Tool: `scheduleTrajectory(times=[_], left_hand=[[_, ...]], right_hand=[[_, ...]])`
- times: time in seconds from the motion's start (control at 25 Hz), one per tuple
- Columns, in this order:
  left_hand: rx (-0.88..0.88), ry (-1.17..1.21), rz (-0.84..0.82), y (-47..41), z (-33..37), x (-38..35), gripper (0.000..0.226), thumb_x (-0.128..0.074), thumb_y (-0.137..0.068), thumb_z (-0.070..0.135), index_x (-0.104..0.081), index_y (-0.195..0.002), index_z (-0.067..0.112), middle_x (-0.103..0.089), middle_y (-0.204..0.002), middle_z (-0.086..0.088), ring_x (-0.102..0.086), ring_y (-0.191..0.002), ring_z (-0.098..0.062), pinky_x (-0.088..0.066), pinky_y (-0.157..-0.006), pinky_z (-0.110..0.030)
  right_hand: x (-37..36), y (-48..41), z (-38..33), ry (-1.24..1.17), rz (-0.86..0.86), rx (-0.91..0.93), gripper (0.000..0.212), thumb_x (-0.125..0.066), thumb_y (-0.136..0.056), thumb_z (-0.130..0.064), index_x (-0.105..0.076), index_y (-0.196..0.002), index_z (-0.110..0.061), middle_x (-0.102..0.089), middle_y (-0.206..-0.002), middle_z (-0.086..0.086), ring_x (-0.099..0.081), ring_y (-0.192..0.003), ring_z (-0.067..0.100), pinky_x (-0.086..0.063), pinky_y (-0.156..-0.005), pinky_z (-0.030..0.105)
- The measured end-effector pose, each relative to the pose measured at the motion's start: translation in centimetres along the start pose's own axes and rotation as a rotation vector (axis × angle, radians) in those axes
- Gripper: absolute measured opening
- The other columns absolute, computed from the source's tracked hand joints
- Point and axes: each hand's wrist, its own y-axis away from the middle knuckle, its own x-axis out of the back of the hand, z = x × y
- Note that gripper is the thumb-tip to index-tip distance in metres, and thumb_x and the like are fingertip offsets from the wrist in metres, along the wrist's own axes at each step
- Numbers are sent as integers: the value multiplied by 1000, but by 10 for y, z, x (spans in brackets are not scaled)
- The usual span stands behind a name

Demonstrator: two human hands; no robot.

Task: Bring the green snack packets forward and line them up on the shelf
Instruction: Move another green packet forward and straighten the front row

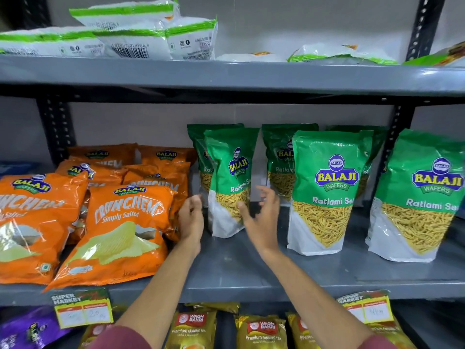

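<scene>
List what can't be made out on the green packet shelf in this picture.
- Rear green packets, head view: fronts mostly covered by the packets ahead; their count is unclear.
- Rightmost packet: name cut off by the picture's right edge.
- Price tags: handwriting too small and blurred.
- Left hand and right hand flank the left front packet; contact cannot be told.

Counted on the middle shelf (226, 270): six green snack packets (324, 192), three standing forward, three behind. Beside them, about seven orange crisp bags (120, 230). Above, roughly six white-and-green packets (141, 28). Below, four gold tea packs (261, 331), one purple bag (27, 328). Two price tags (83, 311).
</scene>
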Motion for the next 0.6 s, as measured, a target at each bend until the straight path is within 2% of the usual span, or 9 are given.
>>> scheduleTrajectory(times=[0.12,0.16,0.24,0.32,0.44,0.52,0.6], left_hand=[[-184,-109,-90,9,-3,-7,33,-68,-88,41,-64,-114,21,-70,-105,6,-66,-99,-11,-54,-85,-29],[-215,-155,-89,7,-5,-7,34,-71,-87,34,-64,-115,18,-71,-105,2,-67,-97,-13,-55,-85,-31],[-225,-206,-36,1,-6,-9,28,-69,-89,22,-65,-114,11,-73,-108,-7,-68,-100,-22,-56,-88,-37],[-182,-240,11,-6,-4,-11,25,-61,-94,16,-65,-116,8,-72,-114,-12,-67,-106,-28,-53,-88,-33],[-65,-265,69,-16,2,-17,32,-45,-97,6,-64,-123,10,-69,-121,-13,-64,-110,-31,-46,-82,-28],[-8,-219,49,-19,0,-20,40,-38,-97,3,-64,-126,12,-68,-125,-12,-64,-114,-31,-50,-86,-29],[35,-181,-11,-18,-3,-19,42,-37,-100,8,-59,-136,16,-64,-132,-10,-61,-120,-29,-50,-94,-32]], right_hand=[[1,-34,19,-116,-68,-321,60,-60,-97,-36,-31,-148,-25,-41,-152,8,-47,-135,22,-37,-108,31],[0,-43,24,-137,-131,-425,58,-52,-101,-38,-26,-152,-28,-38,-158,6,-43,-140,23,-34,-109,30],[-5,-53,31,-171,-257,-541,53,-42,-106,-37,-24,-155,-30,-36,-161,3,-39,-145,23,-31,-117,37],[-9,-51,37,-138,-332,-533,55,-48,-105,-32,-26,-155,-29,-49,-152,4,-48,-136,20,-36,-115,38],[-10,-39,36,-92,-329,-470,68,-65,-96,-27,-30,-154,-21,-61,-131,2,-58,-117,17,-43,-97,28],[-8,-36,35,-60,-334,-433,64,-70,-92,-30,-40,-149,-21,-63,-121,-8,-58,-113,15,-43,-91,26],[-7,-35,33,-23,-362,-404,62,-69,-92,-36,-42,-147,-22,-60,-118,-16,-55,-117,15,-41,-93,25]])
